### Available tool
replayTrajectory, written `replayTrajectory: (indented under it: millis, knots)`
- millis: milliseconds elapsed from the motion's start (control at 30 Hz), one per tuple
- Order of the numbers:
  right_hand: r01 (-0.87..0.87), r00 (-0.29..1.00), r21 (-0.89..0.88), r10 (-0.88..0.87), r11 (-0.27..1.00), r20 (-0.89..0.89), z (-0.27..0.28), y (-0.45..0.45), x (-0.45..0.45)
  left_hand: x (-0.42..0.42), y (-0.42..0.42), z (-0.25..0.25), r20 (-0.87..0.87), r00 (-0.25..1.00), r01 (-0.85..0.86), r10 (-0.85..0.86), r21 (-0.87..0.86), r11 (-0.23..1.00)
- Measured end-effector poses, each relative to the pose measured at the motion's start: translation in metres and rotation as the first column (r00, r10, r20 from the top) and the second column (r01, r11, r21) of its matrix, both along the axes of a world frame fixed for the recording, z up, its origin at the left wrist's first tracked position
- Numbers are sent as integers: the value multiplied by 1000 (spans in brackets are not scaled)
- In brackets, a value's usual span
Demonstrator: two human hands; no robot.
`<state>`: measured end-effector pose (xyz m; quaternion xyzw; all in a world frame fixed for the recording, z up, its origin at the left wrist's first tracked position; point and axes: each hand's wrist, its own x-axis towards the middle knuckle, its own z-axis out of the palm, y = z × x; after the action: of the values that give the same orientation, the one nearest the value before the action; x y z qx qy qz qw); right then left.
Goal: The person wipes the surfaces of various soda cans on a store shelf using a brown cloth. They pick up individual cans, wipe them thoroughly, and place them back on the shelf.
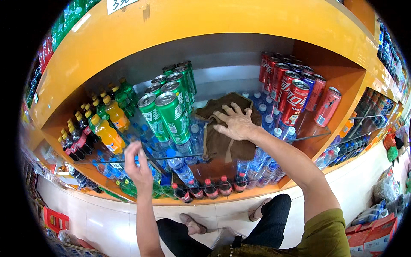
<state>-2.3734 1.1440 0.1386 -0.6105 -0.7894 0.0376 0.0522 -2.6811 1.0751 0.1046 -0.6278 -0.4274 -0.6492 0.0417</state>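
Note:
My right hand [236, 123] lies flat with fingers spread on a brown cloth [218, 141]. The cloth rests on a glass shelf [308, 136], between green soda cans and red cola cans. Loosely curled and holding nothing, my left hand [138, 165] is at the shelf's front edge. Just beyond it stand orange soda bottles [109, 136] with yellow caps. The green cans [171, 119] are grouped left of the cloth. To its right are the red cans [293, 102], with some blue ones among them.
Under the glass are water bottles [181, 168] and small cola bottles [211, 188]. Dark cola bottles [77, 141] fill the shelf's left end. A yellow panel [224, 19] arches above. Red boxes [372, 234] sit on the floor at right, and a red plastic stool [56, 220] at left.

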Motion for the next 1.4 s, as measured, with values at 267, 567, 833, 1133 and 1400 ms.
replayTrajectory:
  millis: [267,567,833,1133,1400]
  knots:
    - [130,991,-14,-131,991,-36,-1,78,16,-23,115,3,180,983,90,-38,-289,953]
    - [298,954,-2,-298,954,7,-3,194,38,-11,123,-3,-13,999,45,-50,-254,966]
    - [303,952,18,-304,953,35,-9,181,34,-21,129,-11,-58,996,44,-65,-301,953]
    - [123,991,58,-125,991,38,-6,70,8,-30,138,-15,-22,999,16,-27,-384,923]
    - [-298,943,432,332,851,-2,-22,-34,-16,-22,127,-3,7,1000,-17,22,-404,914]
